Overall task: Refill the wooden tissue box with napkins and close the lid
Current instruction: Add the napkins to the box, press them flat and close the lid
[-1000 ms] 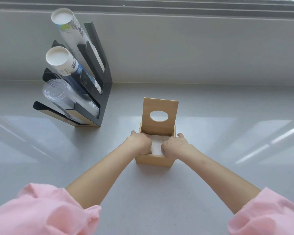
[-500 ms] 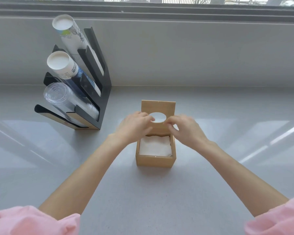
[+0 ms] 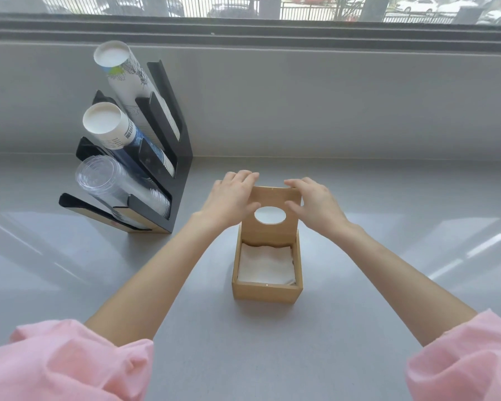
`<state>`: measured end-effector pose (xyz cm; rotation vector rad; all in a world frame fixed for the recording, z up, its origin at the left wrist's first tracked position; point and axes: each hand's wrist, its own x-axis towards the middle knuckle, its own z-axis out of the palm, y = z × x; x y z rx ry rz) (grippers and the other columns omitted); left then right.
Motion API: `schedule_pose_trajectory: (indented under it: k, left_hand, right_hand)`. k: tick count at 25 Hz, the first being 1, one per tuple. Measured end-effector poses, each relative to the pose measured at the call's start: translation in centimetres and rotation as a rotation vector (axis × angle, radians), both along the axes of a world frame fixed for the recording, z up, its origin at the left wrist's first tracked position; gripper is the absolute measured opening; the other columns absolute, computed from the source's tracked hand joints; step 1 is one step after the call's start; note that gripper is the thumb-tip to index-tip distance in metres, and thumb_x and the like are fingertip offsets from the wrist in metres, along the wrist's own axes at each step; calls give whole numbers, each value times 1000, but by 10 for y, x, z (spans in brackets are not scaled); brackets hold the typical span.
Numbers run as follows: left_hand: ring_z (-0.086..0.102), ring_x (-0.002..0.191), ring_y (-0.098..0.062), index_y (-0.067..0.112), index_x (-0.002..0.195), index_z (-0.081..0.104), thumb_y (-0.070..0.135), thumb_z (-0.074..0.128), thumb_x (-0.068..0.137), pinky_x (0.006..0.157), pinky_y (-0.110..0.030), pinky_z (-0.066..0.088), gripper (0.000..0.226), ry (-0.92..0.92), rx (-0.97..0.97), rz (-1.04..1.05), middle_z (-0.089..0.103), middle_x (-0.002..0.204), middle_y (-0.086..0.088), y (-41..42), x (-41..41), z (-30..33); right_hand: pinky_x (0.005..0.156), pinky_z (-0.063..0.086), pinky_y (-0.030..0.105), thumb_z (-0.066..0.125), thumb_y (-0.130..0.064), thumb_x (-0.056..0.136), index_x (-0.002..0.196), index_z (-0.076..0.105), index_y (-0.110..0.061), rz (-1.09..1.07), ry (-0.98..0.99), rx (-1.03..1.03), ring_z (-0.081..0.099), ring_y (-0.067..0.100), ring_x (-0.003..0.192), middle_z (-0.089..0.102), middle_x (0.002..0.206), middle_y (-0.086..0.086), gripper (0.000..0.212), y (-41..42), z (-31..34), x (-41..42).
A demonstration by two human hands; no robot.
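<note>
A small wooden tissue box (image 3: 266, 291) stands on the grey counter in the middle of the view. White napkins (image 3: 266, 265) fill it almost to the rim. Its hinged lid (image 3: 272, 230), with an oval hole, stands upright at the box's far side. My left hand (image 3: 231, 200) holds the lid's upper left corner, fingers over the top edge. My right hand (image 3: 315, 206) holds the upper right corner the same way.
A black cup holder rack (image 3: 168, 180) stands to the left, with two stacks of paper cups (image 3: 110, 125) and a stack of clear plastic cups (image 3: 119, 189). A grey wall and a window ledge (image 3: 330, 36) run along the back of the counter (image 3: 388, 256).
Both hands left the napkins inside the box and rose to the lid's top corners. The napkins now lie uncovered in the box. The camera tilted up a little.
</note>
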<state>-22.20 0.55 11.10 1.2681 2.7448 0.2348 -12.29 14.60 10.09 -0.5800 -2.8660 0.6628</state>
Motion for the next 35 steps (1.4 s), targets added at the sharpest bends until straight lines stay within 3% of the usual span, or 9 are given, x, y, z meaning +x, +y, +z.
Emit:
schedule_pose_trajectory:
  k: [6,14,20,26,30,32,35]
  left_hand:
    - [52,113,-26,12,121,54,17,48,93,88,-33,40,30,-105,137,61,61,121,-7,4,-12,-8]
    - [56,101,-28,8,108,60,14,51,90,81,-36,44,21,-73,282,91,64,106,-10,-5,1,-12]
    - [63,92,-24,9,97,64,16,57,89,77,-35,50,13,-87,514,80,71,97,-2,-33,28,-35]
    - [70,86,-20,15,99,72,24,57,84,73,-34,55,23,-73,626,-6,75,98,1,-61,52,-59]
    - [67,94,-11,17,102,73,36,47,83,79,-31,53,37,-74,619,-78,74,105,3,-73,59,-76]
    - [60,99,-6,16,102,73,35,47,83,83,-28,48,37,-52,609,-105,73,108,1,-78,62,-88]
    - [58,105,-6,16,102,73,31,49,83,86,-23,46,34,-34,596,-125,72,110,-1,-82,67,-104]
  right_hand:
    - [89,47,39,53,-9,88,119,59,-12,-27,5,-104,55,27,105,61,114,8,32,5,-2,-9]
    - [85,49,39,58,-10,84,108,66,-12,-32,72,-88,59,28,97,67,102,9,26,1,1,0]
    - [73,52,43,60,-13,85,91,63,-12,69,202,-6,63,27,89,67,93,1,7,-15,-9,33]
    - [71,53,39,52,-19,92,106,67,-17,136,205,31,65,25,88,69,104,-3,20,-21,-42,61]
    - [78,50,29,34,-34,87,114,65,-17,214,220,88,62,18,103,68,117,-3,44,-23,-61,79]
    - [86,42,20,33,-31,87,116,64,-15,240,215,119,52,11,110,65,123,0,45,-24,-73,85]
    - [100,30,24,39,-30,89,117,63,-11,256,230,160,46,10,116,64,126,6,42,-26,-89,91]
